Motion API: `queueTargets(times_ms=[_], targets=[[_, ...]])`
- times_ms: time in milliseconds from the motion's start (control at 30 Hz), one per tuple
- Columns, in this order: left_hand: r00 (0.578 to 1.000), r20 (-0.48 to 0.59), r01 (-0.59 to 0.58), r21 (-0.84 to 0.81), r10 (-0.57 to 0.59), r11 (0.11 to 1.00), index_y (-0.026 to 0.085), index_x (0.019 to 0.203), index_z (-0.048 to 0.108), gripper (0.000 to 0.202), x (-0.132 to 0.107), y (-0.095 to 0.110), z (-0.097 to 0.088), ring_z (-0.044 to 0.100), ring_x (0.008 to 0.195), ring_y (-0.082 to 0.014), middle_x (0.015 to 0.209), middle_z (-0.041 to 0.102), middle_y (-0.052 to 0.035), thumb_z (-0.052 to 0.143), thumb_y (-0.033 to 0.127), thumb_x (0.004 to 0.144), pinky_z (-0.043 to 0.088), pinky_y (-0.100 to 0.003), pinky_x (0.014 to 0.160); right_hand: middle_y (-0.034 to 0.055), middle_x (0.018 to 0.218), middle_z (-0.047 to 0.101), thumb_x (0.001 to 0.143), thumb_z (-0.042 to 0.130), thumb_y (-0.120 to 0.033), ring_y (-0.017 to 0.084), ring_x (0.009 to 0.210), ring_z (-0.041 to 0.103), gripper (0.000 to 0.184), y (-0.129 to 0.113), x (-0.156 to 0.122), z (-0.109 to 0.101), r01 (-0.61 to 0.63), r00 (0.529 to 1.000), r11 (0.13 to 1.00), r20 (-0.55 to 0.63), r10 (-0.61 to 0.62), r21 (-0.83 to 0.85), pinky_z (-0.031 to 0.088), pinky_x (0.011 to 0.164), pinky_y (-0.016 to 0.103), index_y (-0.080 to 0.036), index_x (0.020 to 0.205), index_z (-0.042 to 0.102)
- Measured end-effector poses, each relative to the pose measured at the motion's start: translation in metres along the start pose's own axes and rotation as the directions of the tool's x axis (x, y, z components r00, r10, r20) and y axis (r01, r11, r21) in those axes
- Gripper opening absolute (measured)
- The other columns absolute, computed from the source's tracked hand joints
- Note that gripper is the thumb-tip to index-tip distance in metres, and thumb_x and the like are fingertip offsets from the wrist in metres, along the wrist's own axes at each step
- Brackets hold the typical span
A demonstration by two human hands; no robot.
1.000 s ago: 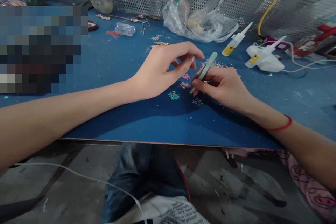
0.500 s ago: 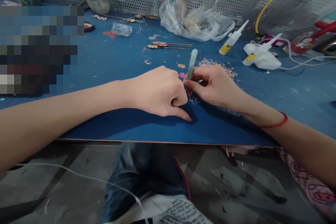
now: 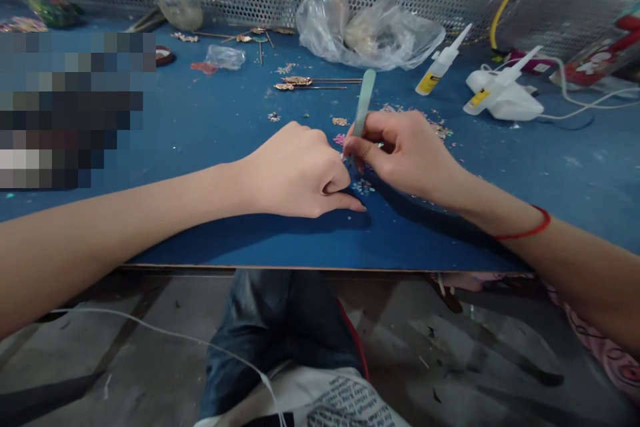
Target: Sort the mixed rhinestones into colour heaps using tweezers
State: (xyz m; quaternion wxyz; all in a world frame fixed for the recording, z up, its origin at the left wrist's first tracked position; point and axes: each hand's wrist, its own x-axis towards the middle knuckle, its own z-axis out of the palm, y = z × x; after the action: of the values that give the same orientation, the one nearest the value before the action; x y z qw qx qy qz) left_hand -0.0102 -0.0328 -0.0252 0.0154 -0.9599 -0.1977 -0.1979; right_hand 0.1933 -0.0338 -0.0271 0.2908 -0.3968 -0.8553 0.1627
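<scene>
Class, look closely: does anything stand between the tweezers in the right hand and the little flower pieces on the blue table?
Nothing visible does. The tweezers in the right hand point down beside the left hand, flower pieces lying uncovered nearby.

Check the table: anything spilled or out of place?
Loose flakes lie strewn over the table beyond the right hand, which grips a green tool. Two glue bottles lie on their sides at far right. Nothing looks broken.
</scene>
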Motion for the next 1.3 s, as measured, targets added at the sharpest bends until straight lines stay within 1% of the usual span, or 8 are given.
queueTargets(times_ms=[167, 367, 467, 633, 833, 1000, 1133, 1300], targets=[[0.999, 0.046, 0.011, -0.110, -0.006, 0.994, 0.016, 0.045, 0.046, 0.065, 0.000, -0.006, -0.008, 0.037, 0.047, -0.0085, 0.045, 0.040, 0.0028, 0.065, 0.052, 0.094, 0.019, -0.030, 0.058, -0.0020, 0.060, 0.059, 0.098, 0.062, -0.030, 0.012, 0.054, 0.049, 0.028, 0.004, -0.001, 0.002, 0.024, 1.000, 1.000, 0.010, -0.024, -0.017, 0.036, 0.054, 0.028, -0.020, 0.073, 0.057], [0.981, 0.176, -0.050, -0.181, 0.083, 0.982, 0.016, 0.044, 0.042, 0.069, 0.000, -0.007, -0.015, 0.045, 0.050, -0.0102, 0.045, 0.041, 0.0024, 0.066, 0.060, 0.092, 0.025, -0.029, 0.059, 0.0001, 0.063, 0.063, 0.097, 0.063, -0.032, 0.013, 0.058, 0.053, 0.030, 0.004, -0.001, 0.003, 0.044, 0.998, 0.999, 0.042, -0.044, -0.014, 0.037, 0.056, 0.029, -0.019, 0.070, 0.058], [0.985, 0.161, -0.033, -0.137, 0.055, 0.990, 0.017, 0.044, 0.045, 0.067, 0.001, -0.005, -0.013, 0.046, 0.050, -0.0109, 0.045, 0.044, 0.0019, 0.069, 0.059, 0.090, 0.025, -0.029, 0.059, 0.0005, 0.066, 0.065, 0.096, 0.065, -0.032, 0.014, 0.060, 0.055, 0.029, 0.004, 0.000, 0.001, 0.037, 0.998, 0.999, 0.058, -0.038, 0.008, 0.038, 0.058, 0.029, -0.019, 0.070, 0.059], [0.996, 0.077, -0.047, -0.072, 0.053, 0.996, 0.017, 0.043, 0.048, 0.065, 0.002, -0.004, -0.006, 0.046, 0.048, -0.0119, 0.043, 0.044, 0.0006, 0.071, 0.056, 0.089, 0.019, -0.031, 0.057, 0.0005, 0.065, 0.065, 0.095, 0.064, -0.028, 0.014, 0.060, 0.055, 0.026, 0.006, 0.001, 0.004, 0.034, 0.996, 0.999, 0.084, -0.037, 0.038, 0.038, 0.059, 0.030, -0.018, 0.071, 0.060], [0.996, 0.062, -0.066, -0.009, 0.066, 0.998, 0.018, 0.048, 0.058, 0.061, -0.001, -0.005, -0.001, 0.054, 0.055, -0.0135, 0.049, 0.056, -0.0013, 0.063, 0.054, 0.097, 0.023, -0.030, 0.057, -0.0004, 0.063, 0.063, 0.099, 0.062, -0.033, 0.014, 0.058, 0.057, 0.026, 0.002, -0.001, -0.001, 0.009, 1.000, 0.996, 0.022, -0.011, 0.088, 0.042, 0.057, 0.029, -0.020, 0.076, 0.062], [0.992, 0.063, -0.105, -0.055, 0.109, 0.993, 0.017, 0.047, 0.053, 0.063, -0.003, -0.009, -0.008, 0.053, 0.055, -0.0125, 0.048, 0.049, 0.0000, 0.062, 0.052, 0.098, 0.022, -0.029, 0.057, 0.0007, 0.067, 0.066, 0.099, 0.065, -0.039, 0.015, 0.058, 0.061, 0.024, 0.002, -0.003, -0.005, -0.007, 1.000, 0.992, 0.025, 0.004, 0.128, 0.046, 0.056, 0.030, -0.021, 0.084, 0.067], [0.981, 0.086, -0.166, -0.112, 0.176, 0.980, 0.017, 0.047, 0.051, 0.064, -0.005, -0.011, -0.011, 0.049, 0.053, -0.0113, 0.047, 0.046, 0.0013, 0.064, 0.053, 0.097, 0.023, -0.029, 0.057, 0.0005, 0.064, 0.068, 0.098, 0.066, -0.036, 0.015, 0.058, 0.062, 0.021, 0.003, -0.005, -0.001, -0.058, 0.997, 0.991, 0.049, 0.053, 0.117, 0.047, 0.059, 0.031, -0.019, 0.085, 0.070], [0.980, 0.089, -0.173, -0.081, 0.180, 0.982, 0.016, 0.047, 0.051, 0.064, -0.005, -0.009, -0.009, 0.050, 0.054, -0.0109, 0.048, 0.047, 0.0016, 0.061, 0.050, 0.100, 0.026, -0.029, 0.059, 0.0013, 0.062, 0.068, 0.096, 0.067, -0.037, 0.017, 0.057, 0.061, 0.024, -0.002, -0.005, 0.002, -0.121, 0.993, 0.988, 0.026, 0.119, 0.101, 0.047, 0.062, 0.033, -0.018, 0.081, 0.070]])
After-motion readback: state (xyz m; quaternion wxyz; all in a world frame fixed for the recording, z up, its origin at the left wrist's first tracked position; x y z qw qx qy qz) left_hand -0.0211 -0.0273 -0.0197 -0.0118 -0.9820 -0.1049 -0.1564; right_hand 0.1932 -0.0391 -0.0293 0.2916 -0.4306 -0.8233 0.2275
